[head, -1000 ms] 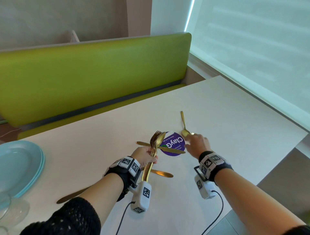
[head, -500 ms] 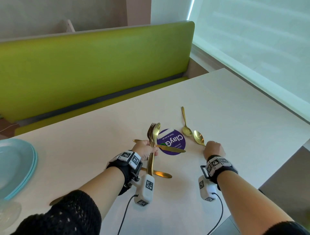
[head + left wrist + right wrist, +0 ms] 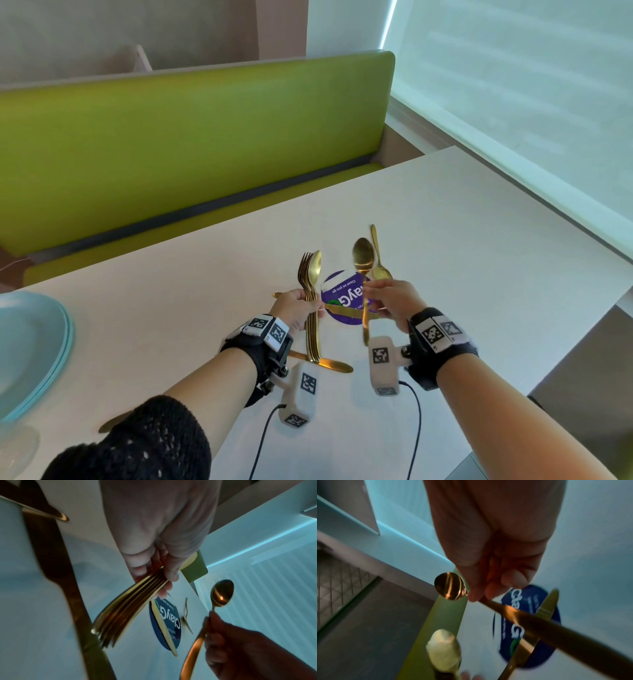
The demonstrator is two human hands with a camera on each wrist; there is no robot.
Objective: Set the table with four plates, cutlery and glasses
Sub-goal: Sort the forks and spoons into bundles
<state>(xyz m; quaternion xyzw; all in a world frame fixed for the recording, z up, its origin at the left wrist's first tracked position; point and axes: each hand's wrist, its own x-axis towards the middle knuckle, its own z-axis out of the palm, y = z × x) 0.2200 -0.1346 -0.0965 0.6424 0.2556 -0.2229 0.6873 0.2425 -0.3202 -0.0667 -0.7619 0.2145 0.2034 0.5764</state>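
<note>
Beside a green bench, over the white worktop (image 3: pixel 445 240), a gold spoon (image 3: pixel 363 260) is being pinched upright by the right hand (image 3: pixel 394 301), just beside the cutlery bundle (image 3: pixel 311 308) being gripped, also upright, by the nearer left hand (image 3: pixel 294 308).

Counts:
- Hands: 2. Left hand (image 3: pixel 295 310), right hand (image 3: pixel 394 301).
- Loose spoon (image 3: pixel 363 274): 1, pinched in the right fingers (image 3: pixel 477 592), bowl above them.
- Cutlery bundle (image 3: pixel 312 301): 1, gripped in the left fingers (image 3: pixel 164 586). One spoon bowl and fork tines show above them; piece count can't be told, handles overlap.
- Table spoon (image 3: pixel 378 260): 1, just beyond the right fingertips.
- Knives on table: 3. Upper knife (image 3: pixel 342 310) between the two hands; lower knife (image 3: pixel 329 364) below the left fingers; third knife (image 3: pixel 111 422) partly hidden under the left sleeve.
- Round sticker (image 3: pixel 346 294): 1.
- Plate stack (image 3: pixel 41 342): 1, count unclear.
</note>
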